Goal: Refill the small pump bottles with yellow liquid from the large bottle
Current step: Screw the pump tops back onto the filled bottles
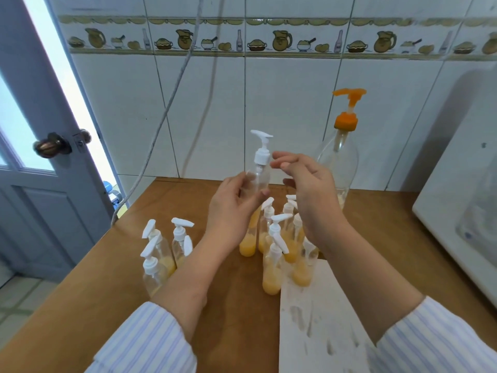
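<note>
- My left hand [233, 208] holds one small pump bottle [258, 173] up off the tabletop [209, 200], thumb and fingers round its lower body. It looks nearly empty up top, w/ its white pump cap [262, 149] on.
- My right hand [309, 184] is empty, fingers loosely spread, tips just beside the cap collar (not clearly touching it).
- Risk 1: grip is low on the bottle, so twisting the cap could tip or spin it in the left hand.
- Risk 2: filled small bottles [277, 251] stand packed directly under both hands; a dropped bottle or low wrist would prob. knock them over like skittles.
- Risk 3: large bottle [339, 162] w/ orange pump [349, 109] sits behind the right hand, close to the wall; it looks almost drained, so the refill may run short. I can't judge the exact level.
- More small bottles [161, 251] stand left of the left forearm, near the tabletop edge.
- Surface: brown wood, w/ a smudged white sheet [317, 319] under the right forearm.
- Room: white tiled wall [282, 103] w/ jug-pattern border, blue-grey door [40, 184] far left, white appliance [457, 197] far right.
</note>
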